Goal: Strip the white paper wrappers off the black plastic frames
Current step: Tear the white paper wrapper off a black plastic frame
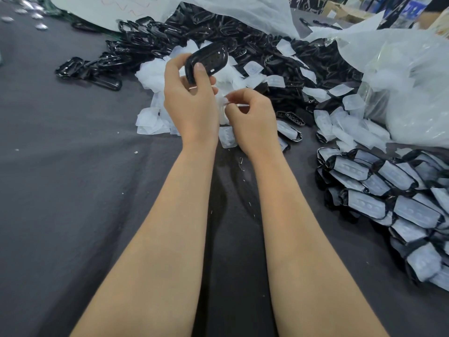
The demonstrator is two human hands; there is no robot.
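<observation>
Grips a bare black frame (pixel 209 60) in the left hand (pixel 187 98), thumb laid across its glossy face and fingers curled behind, lifted clear above the mess. Pinches a crumpled white wrapper (pixel 224 103) at the fingertips of the right hand (pixel 252 117), tucked close beside the left and just below the frame; cannot tell whether paper and plastic touch. Nothing readable to report: only red scribbles on a white sheet (pixel 109 10) at the far left, too faint to make out, and embossed dots on the wrappers, no letters. Beyond the hands, a heap of loose wrappers (pixel 155 76) spilling toward the wrists, and behind it a wide sprawl of stripped frames (pixel 150 42) running off to the left. To the right, a stack of wrapped frames (pixel 401 210) lying side by side, black ends poking out of white sleeves. Above that stack, a big clear plastic bag (pixel 413 93), crumpled and partly covering the far pile. Underneath everything, dark grey cloth (pixel 60 166), dotted with white crumbs. At the top left, small clear bits (pixel 21 10); at the top right, a cardboard box (pixel 345 10), blurred.
</observation>
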